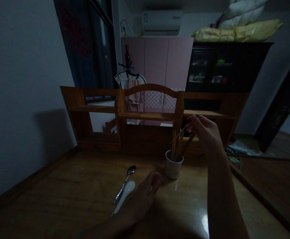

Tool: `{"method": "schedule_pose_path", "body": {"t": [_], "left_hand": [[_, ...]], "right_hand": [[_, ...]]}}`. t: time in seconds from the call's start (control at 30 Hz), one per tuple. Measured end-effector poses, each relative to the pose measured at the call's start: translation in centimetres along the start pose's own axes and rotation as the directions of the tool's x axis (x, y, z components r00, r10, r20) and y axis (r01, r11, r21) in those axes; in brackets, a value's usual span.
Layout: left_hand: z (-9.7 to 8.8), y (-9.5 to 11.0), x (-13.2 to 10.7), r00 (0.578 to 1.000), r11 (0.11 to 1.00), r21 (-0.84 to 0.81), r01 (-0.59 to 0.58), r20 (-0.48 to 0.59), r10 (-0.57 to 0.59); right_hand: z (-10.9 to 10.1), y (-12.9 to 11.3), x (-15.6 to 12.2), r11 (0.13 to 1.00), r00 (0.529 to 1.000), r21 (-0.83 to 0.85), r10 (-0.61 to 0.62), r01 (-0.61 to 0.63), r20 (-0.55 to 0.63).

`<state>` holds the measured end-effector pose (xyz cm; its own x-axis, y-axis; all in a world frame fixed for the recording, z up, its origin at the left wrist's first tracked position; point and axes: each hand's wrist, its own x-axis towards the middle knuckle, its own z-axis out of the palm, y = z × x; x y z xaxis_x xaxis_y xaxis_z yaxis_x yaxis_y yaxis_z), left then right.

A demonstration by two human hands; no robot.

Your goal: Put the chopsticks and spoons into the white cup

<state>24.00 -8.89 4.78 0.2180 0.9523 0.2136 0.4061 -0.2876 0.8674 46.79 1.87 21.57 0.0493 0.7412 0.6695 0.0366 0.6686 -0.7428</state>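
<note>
My right hand [203,131] is raised above the right side of a small white cup [174,167], thumb and fingers pinched on a thin chopstick [177,135] that slants down to the left. Several wooden chopsticks [174,144] stand in the cup, leaning different ways. Low over the table, my left hand [146,194] is left of the cup, its fingers loosely bent and apart from the thumb, with nothing visible in them. Beside it lie a white soup spoon [125,196] and a metal spoon [125,183], side by side.
A wooden shelf unit [147,115] rises along the back of the wooden table [85,186]. The wall [23,83] borders the table on the left. Beyond the shelf stand a pink wardrobe [156,63] and a dark cabinet [222,66]. The room is dim.
</note>
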Motion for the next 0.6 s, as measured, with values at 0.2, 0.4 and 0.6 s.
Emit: {"method": "schedule_pose_path", "body": {"t": [0.2,0.4,0.6], "left_hand": [[0.2,0.0,0.4,0.999,0.999,0.051,-0.004,-0.045,0.006],[0.4,-1.2,0.7,0.998,0.997,0.062,-0.034,-0.052,0.038],[0.4,-2.6,0.6,0.994,0.986,0.14,-0.095,-0.046,0.102]], "right_hand": [[-1.5,2.5,0.6,0.992,0.991,-0.095,0.092,-0.083,0.102],[0.2,3.9,0.6,0.97,0.916,-0.157,0.229,-0.187,0.33],[2.6,5.6,0.0,0.949,0.831,-0.259,0.285,-0.177,0.477]]}}
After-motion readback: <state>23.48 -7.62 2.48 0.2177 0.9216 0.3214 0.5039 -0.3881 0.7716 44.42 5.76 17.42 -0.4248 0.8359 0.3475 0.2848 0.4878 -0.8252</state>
